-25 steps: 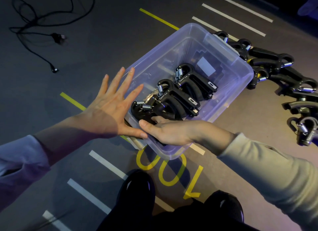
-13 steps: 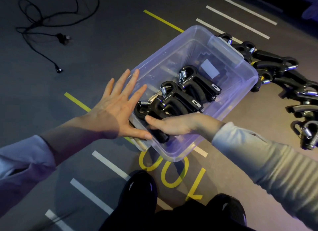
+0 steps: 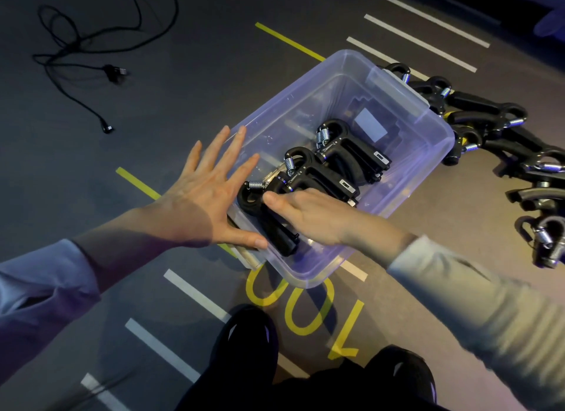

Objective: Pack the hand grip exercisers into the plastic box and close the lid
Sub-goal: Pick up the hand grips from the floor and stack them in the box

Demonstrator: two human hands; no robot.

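Observation:
A clear plastic box [image 3: 406,104] lies open on the floor in front of me. Three black hand grip exercisers with steel springs stand in a row inside it: the far one [image 3: 351,149], the middle one [image 3: 318,175] and the near one [image 3: 275,227]. My right hand [image 3: 308,215] reaches into the box and is shut on the near exerciser. My left hand [image 3: 204,202] lies flat and open against the box's left wall, fingers spread. Several more exercisers [image 3: 501,135] lie in a heap on the floor to the right of the box.
A black cable [image 3: 91,55] is coiled on the floor at the far left. White and yellow tape lines and a yellow painted "100" [image 3: 305,312] mark the floor. My black shoes [image 3: 244,343] are at the bottom edge. No lid can be made out.
My right hand has pushed further into the box along the near exerciser. The left hand stays flat on the box's side. The view has shifted slightly.

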